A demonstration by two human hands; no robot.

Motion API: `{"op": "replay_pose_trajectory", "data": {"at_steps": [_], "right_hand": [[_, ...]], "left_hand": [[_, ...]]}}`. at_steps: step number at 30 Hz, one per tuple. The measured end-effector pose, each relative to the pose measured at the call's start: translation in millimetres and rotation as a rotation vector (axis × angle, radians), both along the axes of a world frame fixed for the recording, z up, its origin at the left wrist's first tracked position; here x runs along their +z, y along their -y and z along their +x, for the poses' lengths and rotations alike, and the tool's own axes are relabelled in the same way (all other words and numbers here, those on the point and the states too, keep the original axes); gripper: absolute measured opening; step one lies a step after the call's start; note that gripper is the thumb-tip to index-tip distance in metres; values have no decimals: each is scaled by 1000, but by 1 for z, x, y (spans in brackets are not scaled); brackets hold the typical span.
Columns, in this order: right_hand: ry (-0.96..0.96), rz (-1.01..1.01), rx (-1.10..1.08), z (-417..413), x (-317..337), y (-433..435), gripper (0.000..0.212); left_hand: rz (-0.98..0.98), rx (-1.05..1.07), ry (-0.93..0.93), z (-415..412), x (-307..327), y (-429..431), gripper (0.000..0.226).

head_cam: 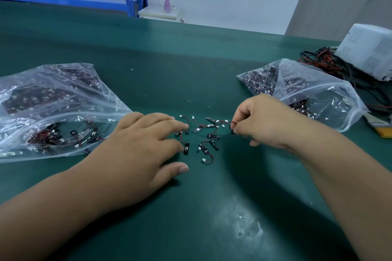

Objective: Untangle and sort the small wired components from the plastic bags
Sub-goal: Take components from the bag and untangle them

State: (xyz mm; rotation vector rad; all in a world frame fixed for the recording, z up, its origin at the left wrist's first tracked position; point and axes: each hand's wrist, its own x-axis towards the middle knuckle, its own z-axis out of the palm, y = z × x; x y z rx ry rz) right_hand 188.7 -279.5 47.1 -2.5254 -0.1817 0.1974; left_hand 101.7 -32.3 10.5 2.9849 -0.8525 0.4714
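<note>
We have our left grip [148, 144] spread flat with straight fingers, its fingertips [184, 126] pressing lightly on the nearest of the loose pieces [212, 136], and it holds nothing. Our right grip [261, 121] is curled, thumb and forefinger pinching one wired piece [230, 123] by its red-and-black lead at the edge of the cluster nearest that grip. The rest of that small scatter lies on the green counter [191, 59] between the two grips. Most pieces lie singly, though a few just beside the right grip seem to be linked by crossed leads. Out past the left grip lies the left bag [53, 101], with what look like tidy rows at its far end and a loose handful near its mouth, close to our left wrist. Behind the right grip sits the right bag [307, 91], packed with a dense dark tangle. We judge the work to be at an early or middle stage: only about a dozen pieces are out and mostly separated, while both bags hold far more. We cannot tell which bag is meant for finished pieces. Farther beyond the right grip, past its bag, stand a white box [369, 48] and a heap of cables [322, 60].
</note>
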Motion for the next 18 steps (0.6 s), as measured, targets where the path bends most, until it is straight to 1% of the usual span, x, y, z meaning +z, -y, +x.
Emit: {"op": "replay_pose_trajectory", "data": {"at_steps": [5, 7, 11, 13, 18], "right_hand": [[-37, 43, 19, 1, -2, 0, 18], [-59, 74, 33, 1, -4, 0, 16], [-83, 123, 43, 2, -6, 1, 18], [-68, 153, 42, 3, -5, 1, 17], [33, 312, 38, 6, -4, 1, 17]], "left_hand": [[-53, 3, -45, -4, -3, -11, 43], [-86, -5, -69, -5, -4, -15, 40], [-137, -14, -95, -4, -3, -21, 31], [-146, -13, -112, -4, -3, -22, 27], [-148, 0, -137, -6, -2, -23, 19]]}}
